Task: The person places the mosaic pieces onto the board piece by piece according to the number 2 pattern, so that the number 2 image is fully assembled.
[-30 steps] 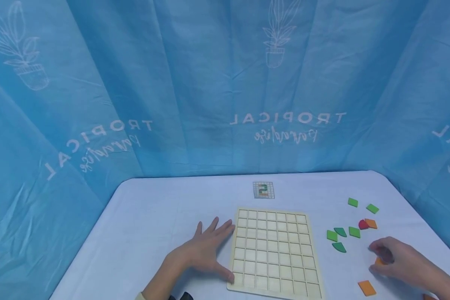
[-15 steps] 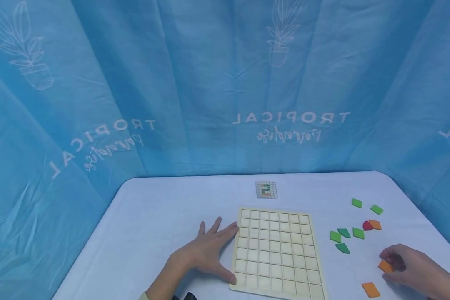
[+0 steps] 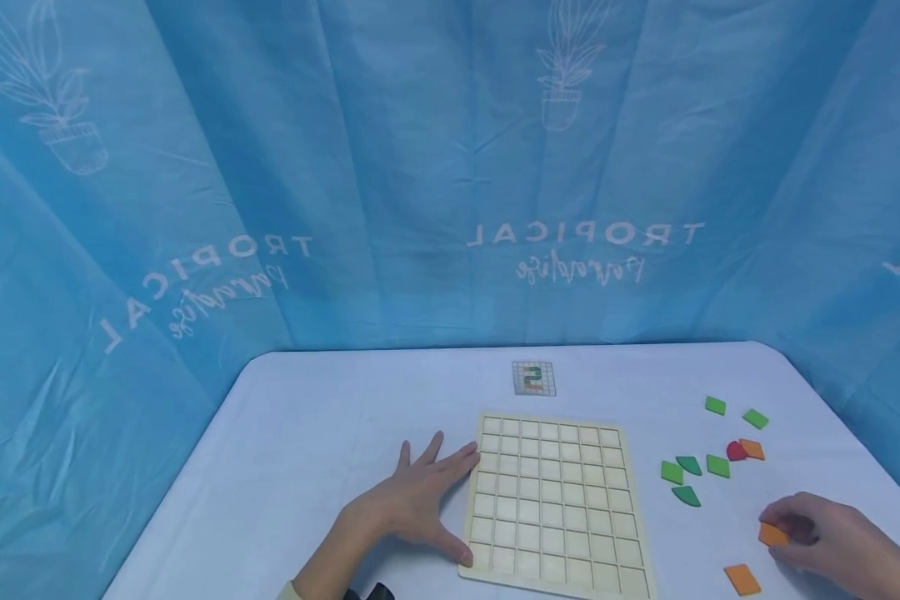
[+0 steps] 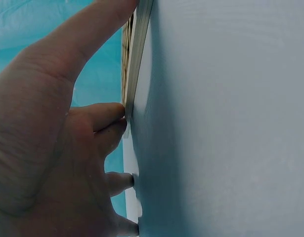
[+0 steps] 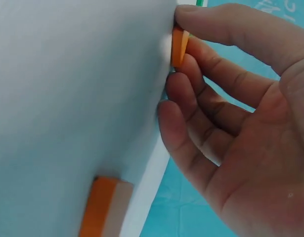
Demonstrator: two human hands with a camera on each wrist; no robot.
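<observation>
My left hand (image 3: 412,504) lies spread at the left edge of a pale wooden grid board (image 3: 555,508), its thumb on the near left corner and fingertips along the side. The left wrist view catches the thumb and fingers of that hand (image 4: 67,133) against the board's edge (image 4: 138,54). Over at the right, my right hand (image 3: 821,529) pinches an orange square tile (image 3: 773,535) between thumb and fingers, low over the white cloth. That tile (image 5: 178,47) shows edge-on in the right wrist view. A second orange tile (image 3: 742,579) lies nearer the front.
Light green squares (image 3: 717,466), dark green curved pieces (image 3: 686,496), a red rounded piece (image 3: 736,451) and another orange tile (image 3: 752,449) lie right of the board. Behind it is a small card (image 3: 533,378) with a gridded figure. A blue curtain (image 3: 420,183) hangs behind the table.
My right hand has shifted slightly right and toward the front, and the orange tile shows more plainly at its fingertips. The left hand stays at the board; the head view has shifted slightly.
</observation>
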